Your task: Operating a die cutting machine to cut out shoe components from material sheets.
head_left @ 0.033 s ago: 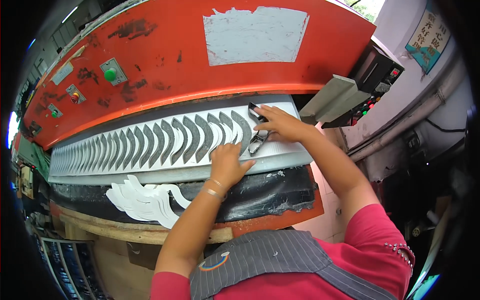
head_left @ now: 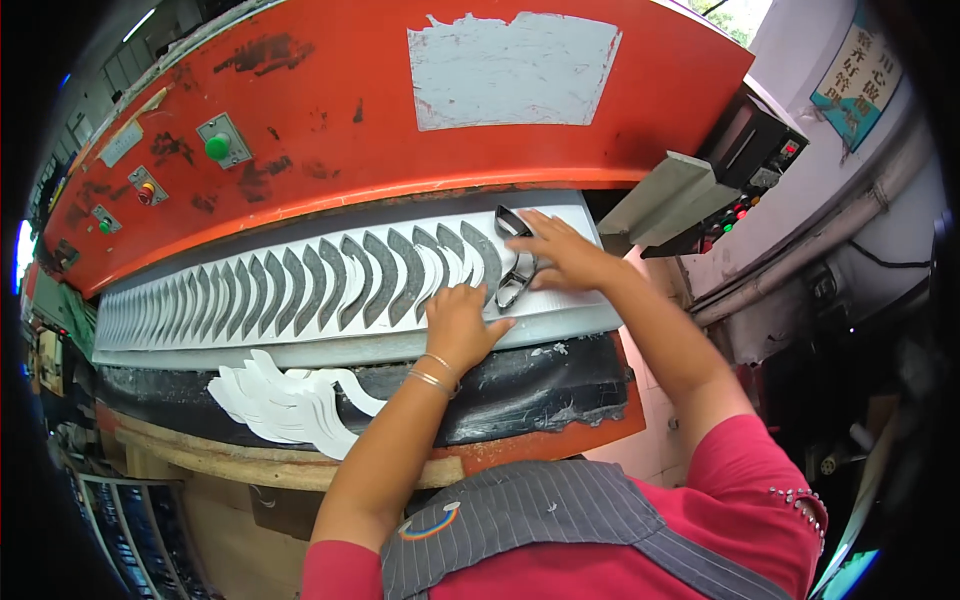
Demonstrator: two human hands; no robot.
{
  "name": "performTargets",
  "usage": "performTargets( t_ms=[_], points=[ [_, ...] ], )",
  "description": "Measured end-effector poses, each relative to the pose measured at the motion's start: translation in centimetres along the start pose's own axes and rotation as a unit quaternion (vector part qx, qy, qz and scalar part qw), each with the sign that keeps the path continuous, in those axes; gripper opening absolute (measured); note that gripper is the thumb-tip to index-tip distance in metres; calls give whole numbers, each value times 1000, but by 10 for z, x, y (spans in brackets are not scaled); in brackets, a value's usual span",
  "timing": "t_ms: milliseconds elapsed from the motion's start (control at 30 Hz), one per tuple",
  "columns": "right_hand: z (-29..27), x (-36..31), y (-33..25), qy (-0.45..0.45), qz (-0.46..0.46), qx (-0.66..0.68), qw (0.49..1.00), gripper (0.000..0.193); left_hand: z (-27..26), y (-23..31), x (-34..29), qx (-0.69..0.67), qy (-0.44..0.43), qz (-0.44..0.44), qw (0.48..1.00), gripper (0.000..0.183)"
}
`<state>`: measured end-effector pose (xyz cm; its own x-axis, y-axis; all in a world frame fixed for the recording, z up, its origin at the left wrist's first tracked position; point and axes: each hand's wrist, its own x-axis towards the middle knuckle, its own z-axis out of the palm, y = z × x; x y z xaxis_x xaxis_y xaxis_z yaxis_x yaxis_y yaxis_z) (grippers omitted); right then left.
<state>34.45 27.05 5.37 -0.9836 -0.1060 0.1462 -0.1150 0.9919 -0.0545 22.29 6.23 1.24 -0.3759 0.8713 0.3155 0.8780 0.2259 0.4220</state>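
We held the curved metal cutting die (head_left: 515, 262) under our right hand (head_left: 556, 258), left hand (head_left: 462, 322) flat, fingers spread on the white sheet (head_left: 300, 290). Most of the sheet was already cut out; only its right end remained, with cut pieces (head_left: 285, 400) piled below.

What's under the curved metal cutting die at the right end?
The curved metal cutting die lies on the white sheet, past its row of curved cutouts, with the right hand on it. The sheet below the die's outline is hidden.
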Motion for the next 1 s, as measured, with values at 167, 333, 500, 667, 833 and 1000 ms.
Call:
performTargets(
  t_ms=[167,333,500,667,833,1000],
  points=[
    [28,-14,-5,75,261,210,939,99,24,3,13,-4,39,24,999,48],
    [23,-11,-3,67,253,188,947,92,27,0,10,-20,72,45,996,49],
    [25,-9,1,53,228,181,955,88,25,-1,12,-35,90,58,994,48],
    [19,-4,4,30,239,213,947,86,22,-1,15,-44,79,51,995,48],
    [15,3,15,11,241,239,940,89,21,-1,24,-34,79,47,995,51],
    [-28,17,8,64,265,261,926,88,-7,-27,32,-107,19,-6,994,65]
  ],
)
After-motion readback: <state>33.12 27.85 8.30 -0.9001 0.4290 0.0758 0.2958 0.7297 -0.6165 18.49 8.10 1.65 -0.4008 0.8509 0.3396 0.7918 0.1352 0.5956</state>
